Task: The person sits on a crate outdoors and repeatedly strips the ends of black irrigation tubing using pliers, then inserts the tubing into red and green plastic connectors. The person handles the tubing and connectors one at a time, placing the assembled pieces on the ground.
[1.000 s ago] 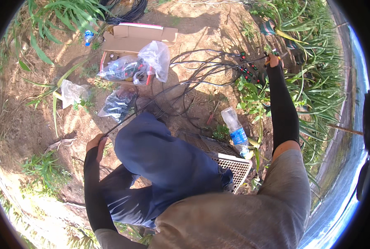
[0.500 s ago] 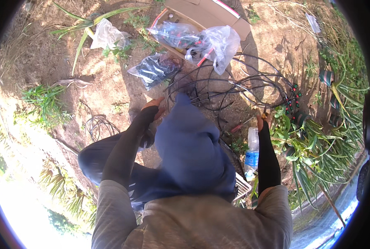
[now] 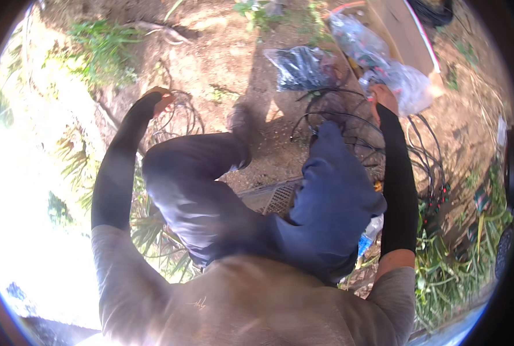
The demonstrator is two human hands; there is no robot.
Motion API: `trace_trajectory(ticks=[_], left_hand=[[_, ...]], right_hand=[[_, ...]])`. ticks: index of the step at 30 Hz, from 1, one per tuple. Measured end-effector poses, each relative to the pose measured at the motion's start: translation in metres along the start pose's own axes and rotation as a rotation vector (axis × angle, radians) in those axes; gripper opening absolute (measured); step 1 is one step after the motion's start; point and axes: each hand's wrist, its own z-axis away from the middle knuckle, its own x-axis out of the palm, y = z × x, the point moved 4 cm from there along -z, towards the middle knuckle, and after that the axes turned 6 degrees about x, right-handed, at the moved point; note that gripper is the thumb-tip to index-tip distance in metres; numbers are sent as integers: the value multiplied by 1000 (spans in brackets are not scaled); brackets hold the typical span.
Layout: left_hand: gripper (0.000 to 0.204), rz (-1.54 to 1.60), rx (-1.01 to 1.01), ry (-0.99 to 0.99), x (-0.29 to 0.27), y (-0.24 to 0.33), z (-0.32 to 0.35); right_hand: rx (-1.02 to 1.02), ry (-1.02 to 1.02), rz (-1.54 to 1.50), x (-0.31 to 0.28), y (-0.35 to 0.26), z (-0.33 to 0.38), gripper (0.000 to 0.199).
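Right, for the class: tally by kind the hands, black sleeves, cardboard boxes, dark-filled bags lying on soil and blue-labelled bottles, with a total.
Left hand and right hand: 2
Black sleeves: 2
Cardboard box: 1
Dark-filled bag on soil: 1
Blue-labelled bottle, partly hidden: 1
Total: 7

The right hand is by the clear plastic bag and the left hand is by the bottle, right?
Not quite: the head view shows the left hand by the thin looped lines, not the bottle. The right hand is by the clear plastic bag.
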Motion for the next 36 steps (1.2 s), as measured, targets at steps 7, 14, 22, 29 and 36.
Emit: trace_trajectory(ticks=[7,14,22,29,36], left_hand=[[24,145,-176,365,191,-163,42],[50,256,-223,516,308,-186,-32],[36,380,-405,803,247,-184,-121],[23,387,-411,738,242,-150,-108],[21,527,-137,503,301,-93,1]], right_hand=[[234,-583,762,89,93,-94,23],[283,-549,865,104,125,-97,21],[318,-531,900,111,134,-98,21],[327,-511,903,106,132,-96,21],[334,-456,879,95,126,-93,22]])
